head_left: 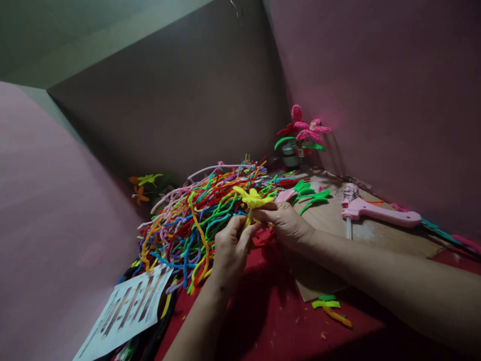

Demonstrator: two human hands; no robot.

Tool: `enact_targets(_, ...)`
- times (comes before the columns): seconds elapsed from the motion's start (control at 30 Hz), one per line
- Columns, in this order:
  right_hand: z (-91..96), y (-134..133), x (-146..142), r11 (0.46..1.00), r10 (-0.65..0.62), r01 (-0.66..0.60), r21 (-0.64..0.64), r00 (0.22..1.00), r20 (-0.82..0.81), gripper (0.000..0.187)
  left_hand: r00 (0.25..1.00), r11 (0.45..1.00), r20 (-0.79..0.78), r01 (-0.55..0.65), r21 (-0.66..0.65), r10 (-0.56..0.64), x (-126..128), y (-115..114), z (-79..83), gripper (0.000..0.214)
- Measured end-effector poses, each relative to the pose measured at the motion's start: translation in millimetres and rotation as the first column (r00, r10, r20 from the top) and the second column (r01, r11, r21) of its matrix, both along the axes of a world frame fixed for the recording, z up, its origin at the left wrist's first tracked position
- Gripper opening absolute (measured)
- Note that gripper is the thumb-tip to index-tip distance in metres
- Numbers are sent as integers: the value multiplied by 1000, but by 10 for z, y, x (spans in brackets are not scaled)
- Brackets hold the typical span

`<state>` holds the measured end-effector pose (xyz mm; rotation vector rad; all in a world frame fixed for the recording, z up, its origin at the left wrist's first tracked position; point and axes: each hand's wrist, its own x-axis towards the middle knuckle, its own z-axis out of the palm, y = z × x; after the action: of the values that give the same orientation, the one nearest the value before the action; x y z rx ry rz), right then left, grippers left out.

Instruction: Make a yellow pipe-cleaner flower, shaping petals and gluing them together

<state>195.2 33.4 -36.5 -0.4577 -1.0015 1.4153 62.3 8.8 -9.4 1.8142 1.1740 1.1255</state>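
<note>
A yellow pipe-cleaner flower is held up between my two hands, its petals spread at the top. My left hand pinches its lower part, the stem, from below. My right hand grips it just under the petals with thumb and fingers closed. Right behind the hands lies a big heap of many-coloured pipe cleaners. Green pipe-cleaner leaves rest on the cardboard beyond my right hand. The fingers hide part of the flower's base.
A pink hot glue gun lies on the cardboard at right. Pink flowers stand near a small grey container in the corner. Orange flowers sit at left, above a printed sheet. Short pipe-cleaner scraps lie on the red surface.
</note>
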Motion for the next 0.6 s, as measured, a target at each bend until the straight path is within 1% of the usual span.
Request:
enact_targets(0.03,-2,0,0,1000,-5,5,-13,1000,7,19,997,996,-54,-55,74,59,3,-3,-13,16)
enact_targets(0.07,-1,-2,2,1000,3,-3,-15,1000,27,20,992,989,-76,-90,117,99,4,-5,-20,16)
enact_targets(0.1,4,-5,6,1000,24,-23,-3,998,59,21,991,986,-75,-104,128,114,2,-7,-21,17)
enact_targets(0.17,19,-9,16,998,58,-63,31,990,127,21,995,992,-37,-93,88,97,-7,-9,-4,19)
enact_targets(0.23,38,-8,26,995,66,-78,56,979,192,21,998,997,2,-67,30,67,-15,-8,27,20)
enact_targets(0.33,66,-9,31,997,29,-49,68,963,269,20,998,997,64,-21,-74,26,-22,-4,62,21)
enact_targets(0.4,78,-13,30,997,14,-35,70,961,276,22,989,986,149,20,-166,5,-29,0,67,23)
enact_targets(0.47,79,-18,29,998,23,-34,46,974,226,23,961,954,274,110,-278,-31,-41,7,59,22)
enact_targets(0.5,76,-19,29,999,40,-45,23,982,183,22,936,925,346,180,-334,-57,-50,13,54,20)
enact_targets(0.6,54,-17,28,994,109,-107,-32,992,69,20,827,796,548,416,-440,-129,-84,36,39,15)
